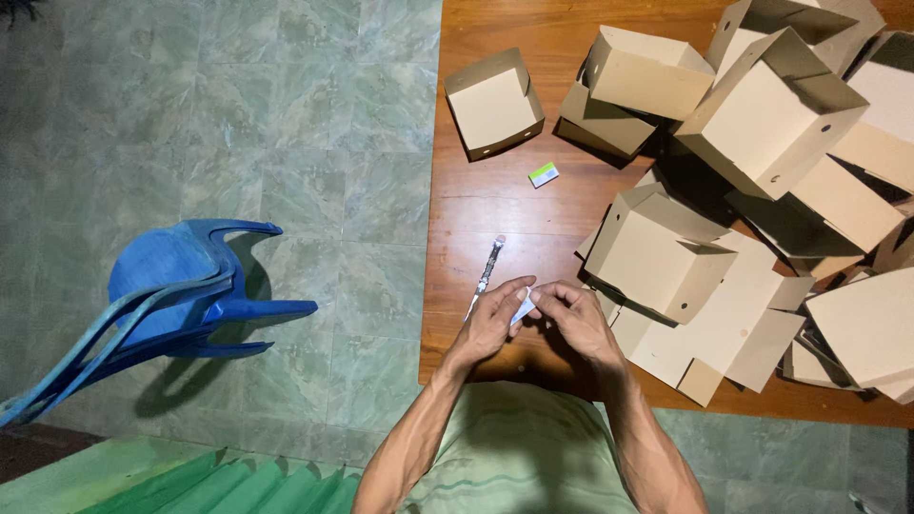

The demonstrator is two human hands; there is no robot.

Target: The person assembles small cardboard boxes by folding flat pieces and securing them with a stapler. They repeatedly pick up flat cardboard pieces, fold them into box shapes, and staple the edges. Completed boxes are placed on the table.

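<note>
My left hand [493, 322] and my right hand [578, 319] meet over the near edge of a wooden table [495, 205]. Between their fingertips they pinch a small white piece [523, 306], mostly hidden by the fingers. A thin pen-like tool [488, 270] lies on the table just beyond my left hand. A small green and white packet [544, 174] sits farther out. A heap of folded cardboard boxes [762, 124] and flat cardboard sheets [733, 333] fills the table's right side, close to my right hand.
One open cardboard box [493, 103] stands apart at the table's far left. A blue plastic chair [171, 300] stands on the green tiled floor to the left. Green fabric [181, 481] lies at the lower left.
</note>
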